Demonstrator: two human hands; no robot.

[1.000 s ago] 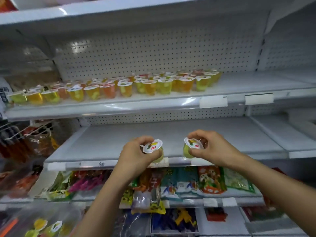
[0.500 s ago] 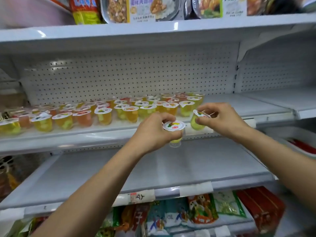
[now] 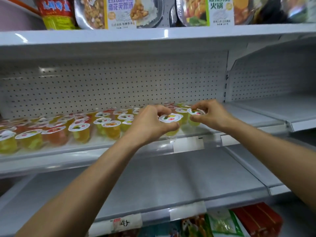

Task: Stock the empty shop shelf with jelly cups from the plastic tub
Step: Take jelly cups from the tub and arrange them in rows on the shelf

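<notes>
Your shelf (image 3: 253, 121) holds cups (image 3: 78, 130) from left to middle. Your left hand (image 3: 150, 124) curls round one cup (image 3: 170, 118), and your right hand (image 3: 212, 115) pinches a second cup (image 3: 195, 115) at the row's end. Beyond them, bare shelf waits.

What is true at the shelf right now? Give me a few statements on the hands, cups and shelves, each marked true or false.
1. The left hand holds a jelly cup. True.
2. The right hand is open and holds nothing. False: it pinches a second jelly cup.
3. Both held cups are at the right end of the row of stocked cups. True.
4. The shelf below is packed with jelly cups. False: no cups show on it.
5. The top shelf carries only jelly cups. False: ready-meal packs stand there.
</notes>
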